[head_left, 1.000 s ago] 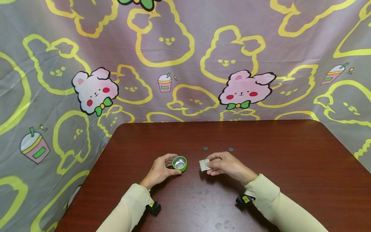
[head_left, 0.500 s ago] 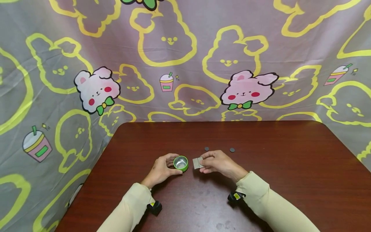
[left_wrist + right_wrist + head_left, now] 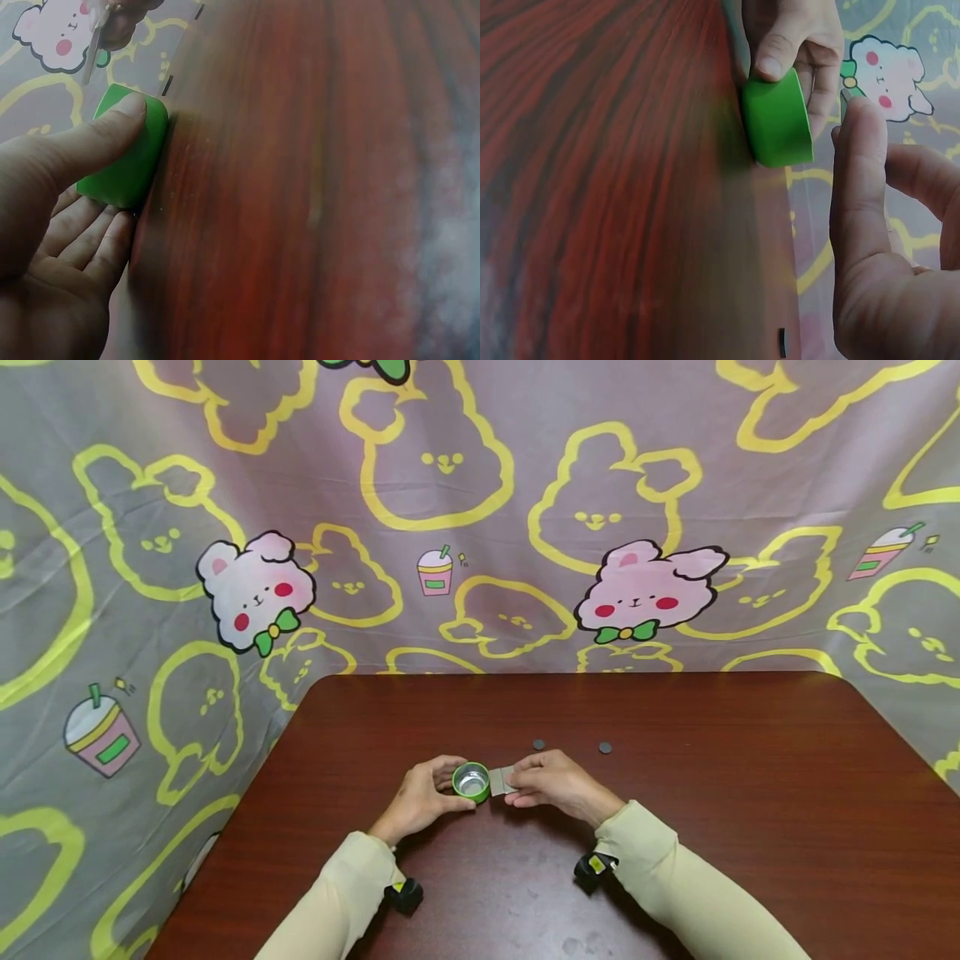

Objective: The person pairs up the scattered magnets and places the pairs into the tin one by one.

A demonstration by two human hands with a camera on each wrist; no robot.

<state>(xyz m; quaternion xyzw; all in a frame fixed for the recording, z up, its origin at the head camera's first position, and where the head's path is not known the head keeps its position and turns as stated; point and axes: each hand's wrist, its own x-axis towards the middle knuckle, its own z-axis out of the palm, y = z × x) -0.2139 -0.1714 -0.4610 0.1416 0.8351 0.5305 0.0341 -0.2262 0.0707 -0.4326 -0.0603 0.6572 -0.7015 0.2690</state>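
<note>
From the head view, both forearms are angled inward over the desk (image 3: 480,877); the green cup (image 3: 471,783) is held upright on it by the curled left hand (image 3: 420,795), while a flat grey piece (image 3: 498,781) is pinched by the right hand (image 3: 558,783) just beside the rim. In the left wrist view, the thumb (image 3: 97,142) is laid across the cup's wall. In the right wrist view, the piece is mostly hidden by the fingers.

Pale cream sleeves (image 3: 341,881), boxy black wrist cameras (image 3: 408,897), yellow markings (image 3: 597,863), bare hands (image 3: 420,793)
</note>
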